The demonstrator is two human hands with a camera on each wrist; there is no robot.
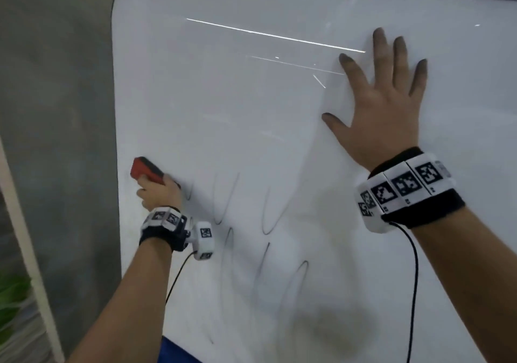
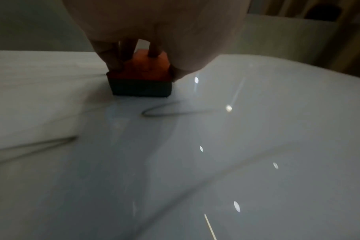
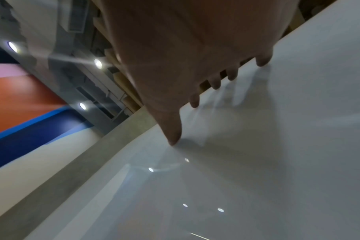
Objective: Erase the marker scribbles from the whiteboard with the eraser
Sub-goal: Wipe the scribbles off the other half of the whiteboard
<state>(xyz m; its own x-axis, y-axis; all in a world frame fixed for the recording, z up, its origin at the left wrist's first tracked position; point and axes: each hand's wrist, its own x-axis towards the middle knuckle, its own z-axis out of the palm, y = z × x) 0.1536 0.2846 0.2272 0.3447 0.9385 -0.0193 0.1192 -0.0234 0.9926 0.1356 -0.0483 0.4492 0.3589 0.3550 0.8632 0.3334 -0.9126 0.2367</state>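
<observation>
Eraser (image 1: 147, 171): we have it in our left hand (image 1: 158, 192), fingers curled round its red plastic back, its dark felt face pressed flat to the whiteboard (image 1: 251, 111) near the board's left edge, just left of the topmost marker scribbles (image 1: 251, 223). The left wrist view shows the felt (image 2: 141, 89) seated squarely on the surface, with a loop of ink just beside it.

Our right hand (image 1: 383, 105) is spread wide, palm and fingertips laid against the upper right of the board, well apart from the strokes (we judge it steadies the panel).

We expect the eraser to handle as a light, stiff block with a soft, slightly yielding pad. The grip belongs on the hard red shell, along its long sides, so the felt stays level and takes even pressure. The glossy board is likely slippery, so the pad should glide easily; too light a press may only smear the ink.

Most looping lines remain across the lower middle of the board.
</observation>
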